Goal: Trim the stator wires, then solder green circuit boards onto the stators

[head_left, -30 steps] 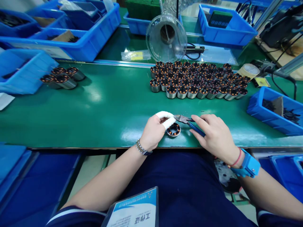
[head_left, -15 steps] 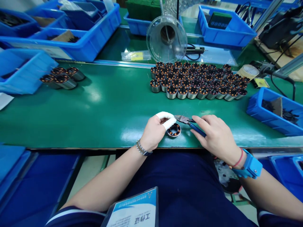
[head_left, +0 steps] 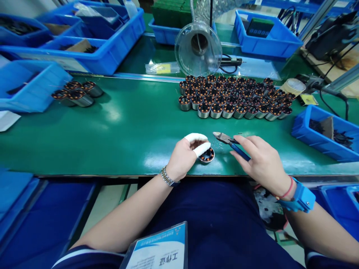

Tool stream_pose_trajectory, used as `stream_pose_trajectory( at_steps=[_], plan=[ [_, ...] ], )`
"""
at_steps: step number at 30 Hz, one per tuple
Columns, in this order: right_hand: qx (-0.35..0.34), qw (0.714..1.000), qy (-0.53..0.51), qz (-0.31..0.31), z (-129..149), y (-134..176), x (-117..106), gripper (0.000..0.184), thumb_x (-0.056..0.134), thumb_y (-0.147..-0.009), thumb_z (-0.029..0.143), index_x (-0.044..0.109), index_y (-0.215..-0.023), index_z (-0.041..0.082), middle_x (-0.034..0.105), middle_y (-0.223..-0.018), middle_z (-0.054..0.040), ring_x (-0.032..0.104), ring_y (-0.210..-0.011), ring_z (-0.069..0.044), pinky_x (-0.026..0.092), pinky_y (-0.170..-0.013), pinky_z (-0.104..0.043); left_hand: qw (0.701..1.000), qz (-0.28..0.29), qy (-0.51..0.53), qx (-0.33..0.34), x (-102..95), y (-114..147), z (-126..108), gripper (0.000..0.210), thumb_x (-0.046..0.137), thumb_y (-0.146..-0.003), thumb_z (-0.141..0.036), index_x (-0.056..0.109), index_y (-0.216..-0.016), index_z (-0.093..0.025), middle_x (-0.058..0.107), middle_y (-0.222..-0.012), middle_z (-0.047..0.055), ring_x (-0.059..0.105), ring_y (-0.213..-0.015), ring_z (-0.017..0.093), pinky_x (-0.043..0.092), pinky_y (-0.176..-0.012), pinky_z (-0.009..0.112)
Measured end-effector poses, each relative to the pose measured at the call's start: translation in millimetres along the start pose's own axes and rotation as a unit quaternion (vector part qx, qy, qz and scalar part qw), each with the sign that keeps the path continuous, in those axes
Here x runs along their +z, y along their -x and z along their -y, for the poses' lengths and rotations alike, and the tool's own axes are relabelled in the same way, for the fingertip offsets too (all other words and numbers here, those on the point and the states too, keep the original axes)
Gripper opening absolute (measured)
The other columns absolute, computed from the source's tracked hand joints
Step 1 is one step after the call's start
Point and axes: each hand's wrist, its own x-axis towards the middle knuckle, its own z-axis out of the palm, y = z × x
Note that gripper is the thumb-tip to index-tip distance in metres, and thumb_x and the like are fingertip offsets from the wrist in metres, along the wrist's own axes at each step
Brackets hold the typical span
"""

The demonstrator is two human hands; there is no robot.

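The right grip (head_left: 259, 157) clasped pliers (head_left: 224, 138); whether the half-curled left grip (head_left: 181, 154) held the coil ring (head_left: 207, 160) on the worktop (head_left: 117, 145), I couldn't tell. A careless swing could have nicked the left fingers (head_left: 201, 150).

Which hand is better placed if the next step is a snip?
Probably the right hand: it holds the blue-handled pliers, with their tips near the copper-wound ring. The left hand, wearing white finger covers, is close to that ring, but no tool shows in it.
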Motion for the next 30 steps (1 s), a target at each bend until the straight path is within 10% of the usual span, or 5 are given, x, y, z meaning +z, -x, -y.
stream_pose_trajectory(
  at_steps=[30],
  plan=[
    [-0.028, 0.998, -0.026, 0.046, 21, -3, 2, 0.037, 0.046, -0.086, 0.037, 0.049, -0.118, 0.018, 0.056, -0.095, -0.0104, 0.05, -0.087, -0.022, 0.038, -0.07, -0.032, 1.0, -0.018, 0.016, 0.009, -10.1, 7, 3, 0.007, 0.066, -0.068, -0.021, 0.062, -0.069, -0.016, 0.062, -0.072, -0.001, 0.056, -0.069, 0.01, 0.044, -0.068, 0.022]
  ],
)
